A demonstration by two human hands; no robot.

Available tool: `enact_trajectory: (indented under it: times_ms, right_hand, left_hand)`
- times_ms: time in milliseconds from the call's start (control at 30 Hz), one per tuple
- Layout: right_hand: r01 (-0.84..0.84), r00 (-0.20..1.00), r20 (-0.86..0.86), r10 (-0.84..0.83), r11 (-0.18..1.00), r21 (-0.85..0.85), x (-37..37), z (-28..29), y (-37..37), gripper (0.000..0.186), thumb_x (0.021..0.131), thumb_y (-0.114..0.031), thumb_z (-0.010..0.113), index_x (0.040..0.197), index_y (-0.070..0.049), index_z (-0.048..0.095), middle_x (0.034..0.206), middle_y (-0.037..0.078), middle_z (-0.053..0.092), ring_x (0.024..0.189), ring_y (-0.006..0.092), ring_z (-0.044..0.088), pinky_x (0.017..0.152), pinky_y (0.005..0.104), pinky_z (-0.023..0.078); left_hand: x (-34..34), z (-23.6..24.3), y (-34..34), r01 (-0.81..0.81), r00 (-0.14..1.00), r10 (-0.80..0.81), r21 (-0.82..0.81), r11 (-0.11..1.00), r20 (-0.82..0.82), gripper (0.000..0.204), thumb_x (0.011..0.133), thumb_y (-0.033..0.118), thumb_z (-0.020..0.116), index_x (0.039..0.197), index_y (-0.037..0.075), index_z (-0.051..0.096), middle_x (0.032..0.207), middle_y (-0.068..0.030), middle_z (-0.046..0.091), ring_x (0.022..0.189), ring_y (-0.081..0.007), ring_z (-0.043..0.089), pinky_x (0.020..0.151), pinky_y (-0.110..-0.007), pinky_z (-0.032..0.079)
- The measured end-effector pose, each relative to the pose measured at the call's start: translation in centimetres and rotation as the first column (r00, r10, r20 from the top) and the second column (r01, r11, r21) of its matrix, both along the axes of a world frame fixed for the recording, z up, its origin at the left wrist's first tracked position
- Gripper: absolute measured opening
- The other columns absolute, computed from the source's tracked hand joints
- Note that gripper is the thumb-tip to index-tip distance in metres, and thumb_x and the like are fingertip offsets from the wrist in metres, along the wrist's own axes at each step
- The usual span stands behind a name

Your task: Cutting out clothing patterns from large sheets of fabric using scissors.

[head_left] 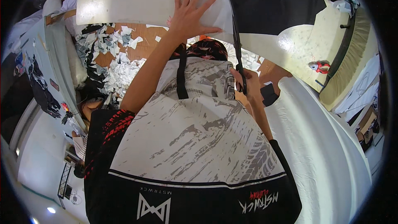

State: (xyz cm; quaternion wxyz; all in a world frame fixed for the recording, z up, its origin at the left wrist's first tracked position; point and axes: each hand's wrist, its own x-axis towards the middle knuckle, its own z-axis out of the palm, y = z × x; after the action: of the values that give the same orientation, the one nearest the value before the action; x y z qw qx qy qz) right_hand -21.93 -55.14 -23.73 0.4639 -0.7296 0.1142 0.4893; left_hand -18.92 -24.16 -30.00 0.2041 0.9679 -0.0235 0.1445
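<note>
My left hand point(190, 14) lies with its fingers spread, pressing a white sheet point(222, 14) onto the pale table point(116, 2). My right hand point(253, 86) is wrapped round the handles of long black scissors point(236, 43), low at the table's near side. The blades point away from me along the curved right edge of the white sheet. Beyond that edge, black fabric point(273, 4) is spread over the table. How far the blades are parted I cannot tell.
Red-handled pliers point(319, 66) rest on the table at the right. Heaps of white, grey and black scraps point(120, 72) cover the brown floor below. White fabric point(319, 141) hangs at the right; a padded roll point(352, 54) borders the table there. Another person point(79, 149) is at the left.
</note>
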Motion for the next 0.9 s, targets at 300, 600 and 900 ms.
enact_trajectory:
  times_ms: [300, 600, 900]
  right_hand:
    - [-0.022, 0.999, -0.037, 0.023, 0.999, 0.047, 0.5, 0.0, -0.2, 0.047, 0.097, -0.044, 0.076, 0.070, -0.007, 0.063, 0.054, -0.003, 0.052, 0.045, 0.0069, 0.049, 0.045, 0.0246, 0.035]
    - [-0.092, 0.996, 0.001, 0.093, 0.982, 0.162, 4.0, 0.7, 1.7, 0.045, 0.101, -0.045, 0.069, 0.076, -0.008, 0.062, 0.057, -0.002, 0.053, 0.053, 0.0091, 0.053, 0.055, 0.0270, 0.039]
    - [-0.049, 0.999, 0.004, 0.049, 0.996, 0.069, 5.1, 0.3, -0.5, 0.045, 0.090, -0.041, 0.085, 0.068, -0.007, 0.063, 0.055, -0.003, 0.054, 0.047, 0.0052, 0.049, 0.046, 0.0243, 0.034]
  left_hand:
    - [-0.3, 0.5, 0.7, -0.010, 1.000, 0.010, 0.017, 1.000, -0.026, 0.094, 0.067, 0.081, 0.079, 0.143, 0.029, 0.063, 0.164, -0.0146, 0.039, 0.155, -0.0382, 0.030, 0.119, -0.075, 0.013]
    - [-0.4, 2.7, -0.2, -0.030, 0.999, 0.030, -0.040, 0.999, -0.013, 0.093, 0.065, 0.070, 0.085, 0.144, 0.025, 0.061, 0.166, -0.0167, 0.035, 0.155, -0.0404, 0.028, 0.120, -0.073, 0.015]
    - [-0.2, 3.3, -0.5, -0.027, 0.995, 0.017, -0.111, 0.993, -0.096, 0.094, 0.067, 0.064, 0.086, 0.146, 0.022, 0.059, 0.167, -0.0173, 0.033, 0.157, -0.0401, 0.025, 0.121, -0.073, 0.014]
